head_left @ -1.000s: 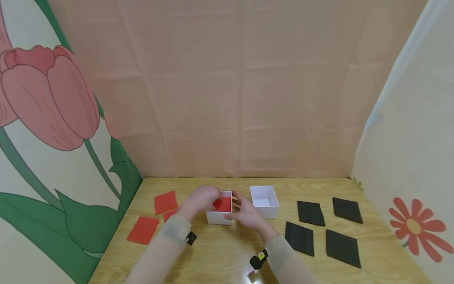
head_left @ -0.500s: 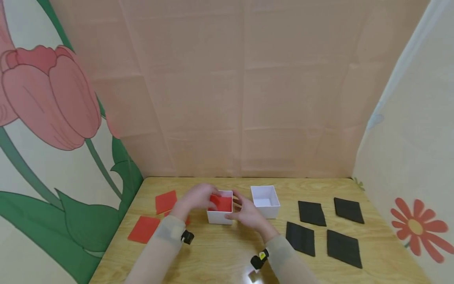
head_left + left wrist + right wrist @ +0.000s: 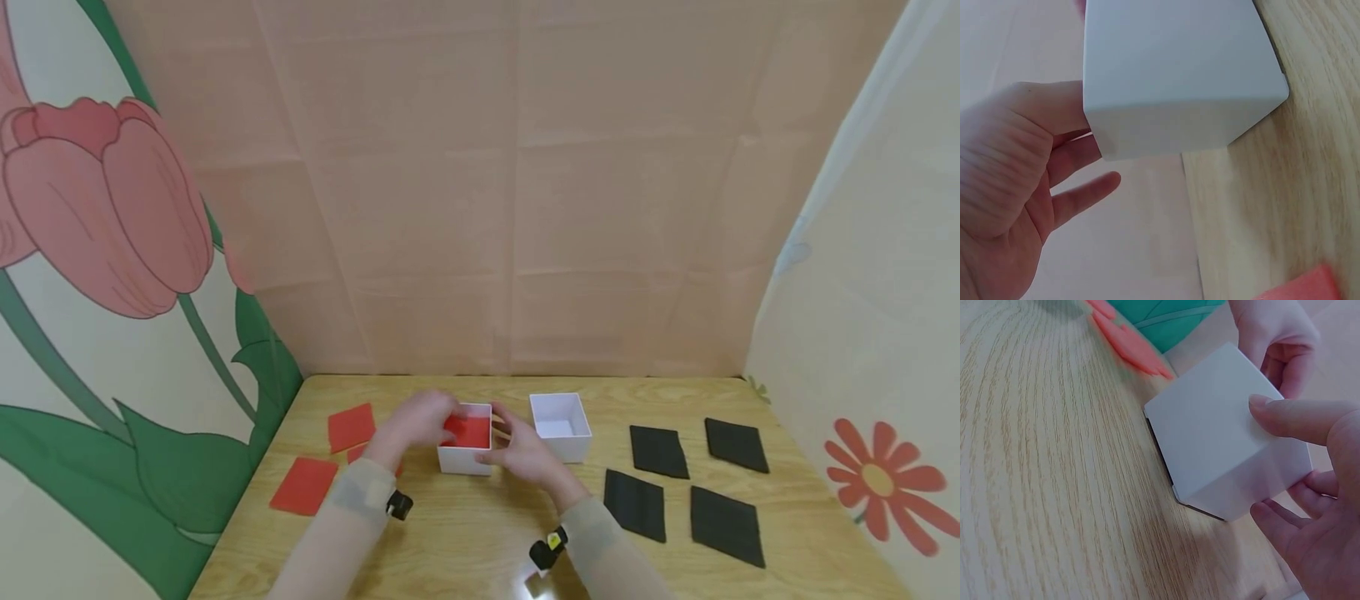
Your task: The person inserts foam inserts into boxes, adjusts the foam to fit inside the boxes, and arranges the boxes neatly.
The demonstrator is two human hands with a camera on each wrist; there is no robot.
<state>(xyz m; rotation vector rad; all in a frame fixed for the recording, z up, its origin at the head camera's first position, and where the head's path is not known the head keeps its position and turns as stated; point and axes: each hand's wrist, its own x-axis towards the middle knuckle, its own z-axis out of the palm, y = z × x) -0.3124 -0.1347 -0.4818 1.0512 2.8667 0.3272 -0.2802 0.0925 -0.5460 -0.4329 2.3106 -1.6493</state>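
Observation:
A white square box [image 3: 465,462] stands on the wooden table, with a flat red square [image 3: 472,432] inside it. From the left, my left hand [image 3: 422,419] reaches over the rim, its fingertips down at the red square. The box wall [image 3: 1175,53] hides those tips in the left wrist view, so I cannot see whether they pinch or press; the little finger is extended. My right hand [image 3: 522,451] holds the box's right side. In the right wrist view its thumb lies on one outer wall and the other fingers on the adjoining wall.
Several red squares [image 3: 303,486] lie at the left of the table, one partly behind the left forearm. A second white box [image 3: 573,447] stands behind and right of the first, its white inside showing. Several black squares [image 3: 660,452] lie spread at the right. A curtain rises behind.
My left hand first draws back a little left from the box with red showing between its fingers, then dips back toward the rim. The right hand and the box stay put.

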